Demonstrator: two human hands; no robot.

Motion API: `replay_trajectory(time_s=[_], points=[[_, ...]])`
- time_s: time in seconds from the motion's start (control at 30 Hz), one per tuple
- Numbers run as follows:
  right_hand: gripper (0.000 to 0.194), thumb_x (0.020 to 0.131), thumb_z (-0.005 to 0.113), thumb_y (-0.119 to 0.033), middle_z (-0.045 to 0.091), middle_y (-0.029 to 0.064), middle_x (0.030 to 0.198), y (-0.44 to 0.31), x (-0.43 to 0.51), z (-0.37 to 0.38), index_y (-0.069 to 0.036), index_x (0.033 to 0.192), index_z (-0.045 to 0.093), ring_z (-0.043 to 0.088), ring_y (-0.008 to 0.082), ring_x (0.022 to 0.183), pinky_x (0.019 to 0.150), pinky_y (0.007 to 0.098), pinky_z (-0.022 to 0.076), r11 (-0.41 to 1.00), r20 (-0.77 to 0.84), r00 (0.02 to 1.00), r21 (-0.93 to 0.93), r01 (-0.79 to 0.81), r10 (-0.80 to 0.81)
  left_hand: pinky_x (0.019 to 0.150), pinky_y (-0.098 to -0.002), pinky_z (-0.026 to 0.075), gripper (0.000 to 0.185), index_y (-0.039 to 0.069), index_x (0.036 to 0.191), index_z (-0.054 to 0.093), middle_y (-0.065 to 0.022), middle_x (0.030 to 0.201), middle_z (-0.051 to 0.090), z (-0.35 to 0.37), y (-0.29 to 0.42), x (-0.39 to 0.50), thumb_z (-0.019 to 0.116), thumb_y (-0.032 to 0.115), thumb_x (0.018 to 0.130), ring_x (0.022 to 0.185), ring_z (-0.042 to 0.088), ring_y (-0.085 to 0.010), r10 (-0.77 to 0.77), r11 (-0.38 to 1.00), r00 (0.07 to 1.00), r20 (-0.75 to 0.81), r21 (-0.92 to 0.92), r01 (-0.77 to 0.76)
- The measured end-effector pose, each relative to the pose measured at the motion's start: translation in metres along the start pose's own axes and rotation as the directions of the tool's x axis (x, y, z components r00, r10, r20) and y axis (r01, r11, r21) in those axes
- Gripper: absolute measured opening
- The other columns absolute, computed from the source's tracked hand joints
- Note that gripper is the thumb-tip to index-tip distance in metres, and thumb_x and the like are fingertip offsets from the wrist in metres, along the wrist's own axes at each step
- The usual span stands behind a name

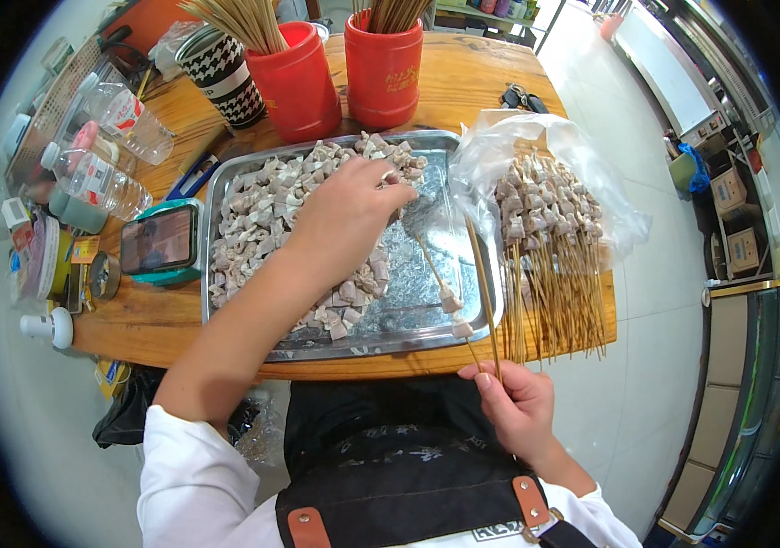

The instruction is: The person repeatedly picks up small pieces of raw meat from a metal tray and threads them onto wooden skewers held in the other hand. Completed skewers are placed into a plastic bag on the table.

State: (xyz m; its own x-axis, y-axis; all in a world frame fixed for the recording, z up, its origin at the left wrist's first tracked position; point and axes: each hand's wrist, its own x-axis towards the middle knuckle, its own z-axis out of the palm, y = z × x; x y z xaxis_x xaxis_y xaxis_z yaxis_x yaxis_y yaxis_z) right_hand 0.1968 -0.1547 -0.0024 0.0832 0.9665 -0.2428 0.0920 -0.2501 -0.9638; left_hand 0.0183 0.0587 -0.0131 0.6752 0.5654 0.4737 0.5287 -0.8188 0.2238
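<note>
My left hand (362,198) reaches over a metal tray (424,294), its fingers bent together among small pale pieces of meat (259,219). Whether a piece is between those fingertips is hidden. In my right hand (520,404), near the table's front edge, are thin bamboo skewers. One skewer (434,264) slants up over the tray's right side and carries two meat pieces (450,300). Alongside it, the other skewers (482,281) in this hand are bare. Right of the tray, a pile of loaded skewers (547,205) lies partly on a clear plastic bag (568,133), handles towards me.
Two red plastic containers (383,75) of skewers stand behind the tray, beside a houndstooth-patterned cup (222,79). A phone (159,238) leans at the tray's left, near plastic bottles (98,178). Keys (523,99) lie at the far right of the wooden table (479,65).
</note>
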Motion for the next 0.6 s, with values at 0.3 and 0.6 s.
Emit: replay_trajectory(time_s=[0.3,0.6], points=[[0.015,0.089,0.054,-0.006,0.048,-0.0060,0.053,-0.003,0.000,-0.004,0.002,0.096,0.065,0.038,-0.0004,0.046,0.042,0.0173,0.0282,1.000,0.006,1.000,-0.008,0.027,-0.027,0.077,-0.0301,0.048,0.016,0.004,0.092,0.060,-0.0074,0.088,0.060,0.009,0.000,0.011,0.063,0.009,0.077,0.088,0.058,-0.0205,-0.234,0.914,0.950,0.206,-0.287,0.287],[0.015,0.089,0.055,-0.007,0.050,-0.0053,0.053,0.003,0.004,0.001,0.001,0.096,0.065,0.040,-0.0001,0.046,0.042,0.0176,0.0302,0.999,0.051,0.999,-0.036,0.006,-0.004,0.076,-0.0224,0.051,0.014,0.002,0.098,0.058,-0.0098,0.095,0.065,-0.016,0.026,-0.032,0.056,0.012,0.089,0.085,0.063,-0.0142,-0.476,-0.540,0.614,0.629,-0.761,0.360]])
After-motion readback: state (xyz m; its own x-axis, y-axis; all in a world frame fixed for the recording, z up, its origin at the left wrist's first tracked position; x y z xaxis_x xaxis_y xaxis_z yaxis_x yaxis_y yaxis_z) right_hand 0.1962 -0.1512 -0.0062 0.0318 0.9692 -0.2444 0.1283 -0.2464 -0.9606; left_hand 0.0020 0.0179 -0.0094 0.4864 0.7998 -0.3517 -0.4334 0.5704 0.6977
